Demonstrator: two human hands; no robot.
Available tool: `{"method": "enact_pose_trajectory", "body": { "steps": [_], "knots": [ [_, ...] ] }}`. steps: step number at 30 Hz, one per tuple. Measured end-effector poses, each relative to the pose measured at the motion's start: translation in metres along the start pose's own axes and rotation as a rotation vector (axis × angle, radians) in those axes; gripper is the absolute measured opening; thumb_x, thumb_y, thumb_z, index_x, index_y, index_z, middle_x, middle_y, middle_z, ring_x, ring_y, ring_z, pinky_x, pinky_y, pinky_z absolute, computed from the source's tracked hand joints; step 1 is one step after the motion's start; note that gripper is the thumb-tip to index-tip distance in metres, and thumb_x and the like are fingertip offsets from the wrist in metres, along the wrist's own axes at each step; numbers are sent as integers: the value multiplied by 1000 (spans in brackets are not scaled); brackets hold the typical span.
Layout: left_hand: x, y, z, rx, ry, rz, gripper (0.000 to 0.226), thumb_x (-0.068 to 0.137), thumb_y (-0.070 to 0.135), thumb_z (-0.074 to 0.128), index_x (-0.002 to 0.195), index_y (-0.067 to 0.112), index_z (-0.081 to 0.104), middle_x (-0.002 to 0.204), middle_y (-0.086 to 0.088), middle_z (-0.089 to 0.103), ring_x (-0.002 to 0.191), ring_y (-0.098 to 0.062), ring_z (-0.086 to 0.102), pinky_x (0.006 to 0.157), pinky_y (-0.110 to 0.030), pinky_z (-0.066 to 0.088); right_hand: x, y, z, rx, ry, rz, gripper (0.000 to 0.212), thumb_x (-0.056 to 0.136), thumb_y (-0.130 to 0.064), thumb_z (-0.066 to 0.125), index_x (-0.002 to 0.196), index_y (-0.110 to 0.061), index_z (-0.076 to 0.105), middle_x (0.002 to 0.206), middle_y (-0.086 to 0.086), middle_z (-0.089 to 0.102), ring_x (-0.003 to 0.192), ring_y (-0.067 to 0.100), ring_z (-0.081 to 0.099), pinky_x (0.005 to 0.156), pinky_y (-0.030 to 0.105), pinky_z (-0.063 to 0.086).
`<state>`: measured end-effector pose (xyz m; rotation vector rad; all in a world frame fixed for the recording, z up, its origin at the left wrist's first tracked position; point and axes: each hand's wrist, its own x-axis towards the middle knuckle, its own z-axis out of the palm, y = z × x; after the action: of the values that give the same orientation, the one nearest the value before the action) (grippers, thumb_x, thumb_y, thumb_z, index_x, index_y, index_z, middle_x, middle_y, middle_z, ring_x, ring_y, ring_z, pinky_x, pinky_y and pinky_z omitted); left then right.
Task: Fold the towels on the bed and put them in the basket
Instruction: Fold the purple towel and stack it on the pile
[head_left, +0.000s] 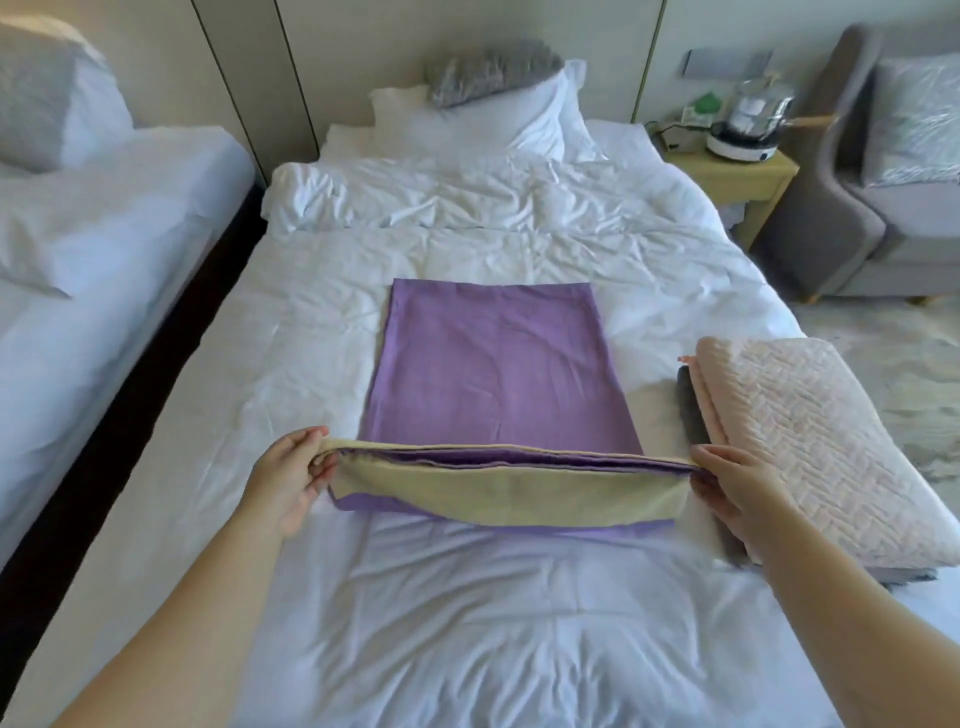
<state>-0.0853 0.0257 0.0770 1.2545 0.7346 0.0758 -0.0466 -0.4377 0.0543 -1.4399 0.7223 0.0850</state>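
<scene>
Head view is filled mostly by a white bed (467, 623), whose rumpled sheet is spread from the lower edge up to the top centre of the frame. A second white bed (104, 234) is seen along the left edge, and a grey armchair (831, 223) is set in the upper right corner. At the centre of the frame a purple towel (493, 364) with a pale yellow underside is laid flat on the bed. Its near edge is raised off the sheet and stretched taut between the two hands, so that the yellow side is turned toward the camera. At the right of the frame a folded pink quilted towel (810, 441) is laid just beside the purple towel, on top of a dark grey towel (691, 410) of which only a strip is shown. White pillows (493, 124) topped by a grey cushion (488, 73) are stacked at the upper centre. A wooden bedside table (743, 176) bearing a steel pot (753, 114) is placed between bed and armchair. The left corner of the raised edge is gripped by the left hand (291, 483), and the right corner is pinched by the right hand (732, 488).
</scene>
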Motion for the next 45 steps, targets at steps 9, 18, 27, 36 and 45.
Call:
{"method": "enact_pose_trajectory", "body": {
  "steps": [9, 18, 27, 36, 45],
  "knots": [
    [176, 53, 95, -35, 74, -3, 1, 94, 15, 58, 95, 14, 59, 89, -5, 59, 78, -13, 62, 77, -26, 52, 138, -79, 110, 137, 20, -66, 4, 90, -4, 61, 91, -3, 64, 81, 8, 62, 72, 13, 63, 60, 16, 57],
    [320, 60, 165, 340, 53, 126, 49, 79, -8, 62, 119, 19, 56, 107, -3, 58, 97, -15, 61, 95, -26, 46, 288, -115, 187, -279, 18, -167, 29, 74, 13, 59, 99, -2, 62, 74, 6, 51, 65, 15, 44, 57, 17, 34],
    [439, 41, 199, 563, 303, 254, 23, 77, 8, 65, 95, 23, 61, 98, -3, 65, 84, -21, 62, 81, -33, 53, 413, -111, 240, -358, 66, -123, 24, 85, 4, 58, 108, -2, 63, 79, 8, 59, 71, 19, 54, 70, 27, 47],
    [513, 22, 224, 641, 331, 267, 24, 77, 23, 65, 100, 18, 62, 92, -2, 64, 88, -26, 63, 82, -34, 50, 479, -109, 265, -530, 88, -92, 14, 88, -15, 62, 75, -9, 61, 59, 3, 47, 49, 15, 44, 45, 23, 37],
    [501, 26, 243, 945, 469, 503, 40, 85, 19, 53, 125, 15, 47, 127, -13, 51, 107, -33, 55, 86, -40, 45, 479, -122, 281, -53, 201, -172, 13, 81, -8, 55, 93, -13, 58, 76, -3, 59, 85, 19, 61, 67, 24, 50]
  ]
}}
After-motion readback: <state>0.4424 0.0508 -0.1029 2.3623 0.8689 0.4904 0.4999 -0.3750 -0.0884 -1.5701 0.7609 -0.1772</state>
